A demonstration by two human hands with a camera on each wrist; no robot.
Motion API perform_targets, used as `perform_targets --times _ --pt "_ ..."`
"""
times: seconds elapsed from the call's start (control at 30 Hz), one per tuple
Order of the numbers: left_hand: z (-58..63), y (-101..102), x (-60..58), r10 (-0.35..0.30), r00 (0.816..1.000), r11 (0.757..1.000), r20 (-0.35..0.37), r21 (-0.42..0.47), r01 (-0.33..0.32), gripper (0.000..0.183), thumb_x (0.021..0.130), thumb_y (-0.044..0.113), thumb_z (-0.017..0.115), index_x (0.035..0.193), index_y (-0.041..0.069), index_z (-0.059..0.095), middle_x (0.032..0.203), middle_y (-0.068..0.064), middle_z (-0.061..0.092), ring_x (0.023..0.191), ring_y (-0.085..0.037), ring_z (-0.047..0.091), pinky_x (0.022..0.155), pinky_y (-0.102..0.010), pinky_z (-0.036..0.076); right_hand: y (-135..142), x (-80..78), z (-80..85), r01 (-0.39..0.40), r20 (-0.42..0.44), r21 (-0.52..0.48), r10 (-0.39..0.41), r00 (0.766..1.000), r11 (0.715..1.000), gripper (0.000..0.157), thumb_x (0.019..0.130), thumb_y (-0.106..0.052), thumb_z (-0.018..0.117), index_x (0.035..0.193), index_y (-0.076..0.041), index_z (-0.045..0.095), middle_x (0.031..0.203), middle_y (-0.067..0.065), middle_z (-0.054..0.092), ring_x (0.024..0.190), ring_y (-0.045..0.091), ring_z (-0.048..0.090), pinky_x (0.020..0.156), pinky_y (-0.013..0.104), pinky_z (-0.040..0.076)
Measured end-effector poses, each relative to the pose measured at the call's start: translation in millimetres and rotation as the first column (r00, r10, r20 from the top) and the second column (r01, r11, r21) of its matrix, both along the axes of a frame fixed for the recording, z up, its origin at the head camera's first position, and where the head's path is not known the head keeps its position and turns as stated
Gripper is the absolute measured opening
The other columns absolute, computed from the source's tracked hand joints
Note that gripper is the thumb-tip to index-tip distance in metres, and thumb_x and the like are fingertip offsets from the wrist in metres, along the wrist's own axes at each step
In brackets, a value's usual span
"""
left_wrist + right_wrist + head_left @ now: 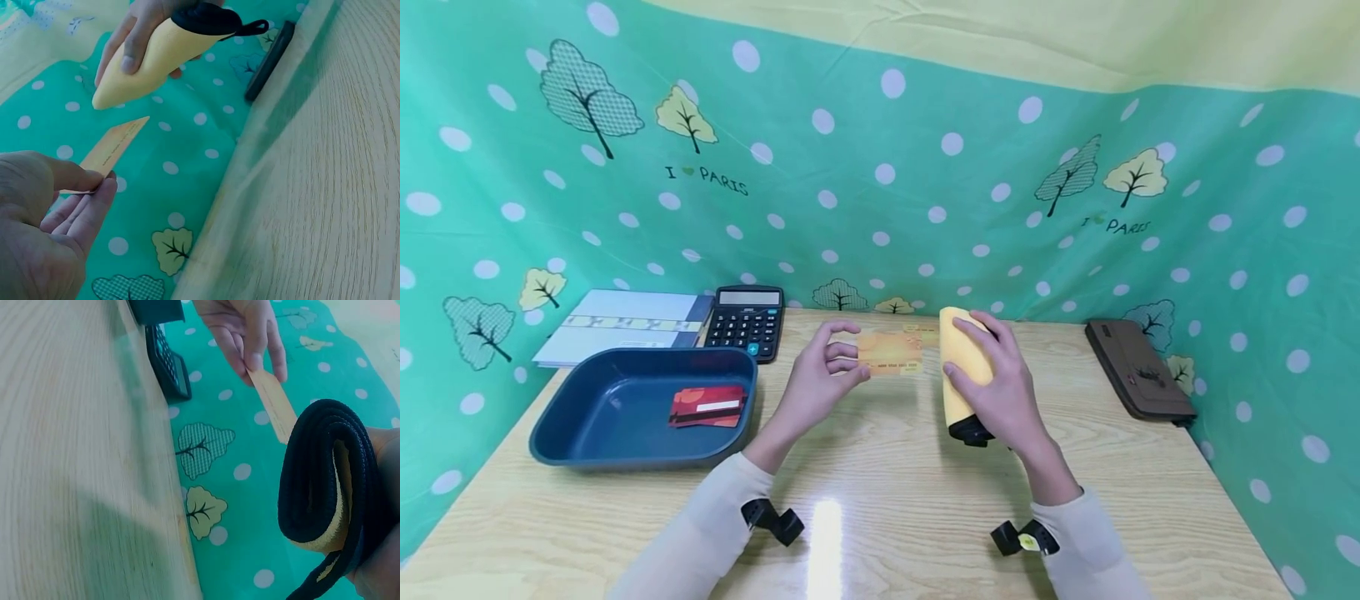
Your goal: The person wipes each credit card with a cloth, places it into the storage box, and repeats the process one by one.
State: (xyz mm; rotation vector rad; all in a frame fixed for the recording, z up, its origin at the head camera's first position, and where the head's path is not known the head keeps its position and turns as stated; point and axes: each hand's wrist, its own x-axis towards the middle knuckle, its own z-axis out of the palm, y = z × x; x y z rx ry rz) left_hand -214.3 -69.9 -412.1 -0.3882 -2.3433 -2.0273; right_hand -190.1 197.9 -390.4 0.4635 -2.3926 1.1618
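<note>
Between thumb and fingers, my left hand [823, 371] pinches an orange-gold bank card [891, 353] by its left end, with raised digits along the lower edge. The card is held up in front of the curtain and slants upward in the left wrist view. My right hand [1000, 383] grips a rolled yellow cloth [958, 367] with black edging. Its black-trimmed end [325, 481] shows layered folds and a loop in the right wrist view. Card and cloth are a short gap apart in the head view. Behind the card, a yellowish printed piece [929, 334] is partly hidden.
On the left a blue basin [587, 458] holds several red cards [707, 407]. Behind it are a light blue folder [632, 321] and a black calculator [747, 323]. A brown wallet [1138, 367] lies at the right. A green dotted curtain [880, 200] borders the wooden table [880, 500].
</note>
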Motion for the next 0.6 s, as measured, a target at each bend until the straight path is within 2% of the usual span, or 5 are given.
perform_targets --times 0.17,0.4,0.6 --pt "0.8 0 1.2 0.014 1.0 0.999 -0.004 -0.028 -0.014 0.054 0.089 0.0 0.077 0.136 0.019 0.06 0.109 -0.016 0.074 0.101 -0.024 0.075 0.082 -0.026 0.065 -7 2.9 -1.3 -0.011 -0.012 0.028 0.012 1.0 1.0 0.062 0.088 -0.013 0.082 0.145 -0.026 0.06 0.158 0.0 0.045 0.127 0.028 0.059 0.089 0.045 0.056" --pt "-0.8 0 1.4 0.036 0.999 0.999 0.013 -0.016 -0.036 0.054 0.089 0.002 0.077 0.139 0.013 0.059 0.108 -0.013 0.075 0.099 -0.02 0.076 0.082 -0.027 0.065 -15 4.8 -5.1 -0.042 -0.038 0.058 0.044 0.998 0.997 0.061 0.088 -0.013 0.082 0.144 -0.023 0.061 0.157 0.003 0.047 0.137 0.029 0.054 0.094 0.051 0.057" --pt "-0.4 1 1.9 0.036 0.999 0.999 0.039 0.028 -0.037 0.054 0.089 0.0 0.077 0.137 0.015 0.06 0.109 -0.017 0.076 0.101 -0.025 0.077 0.085 -0.03 0.066 -20 6.0 -7.7 -0.043 -0.04 0.081 0.046 0.998 0.996 0.061 0.087 -0.014 0.083 0.143 -0.023 0.062 0.156 0.005 0.048 0.132 0.031 0.059 0.084 0.047 0.058"
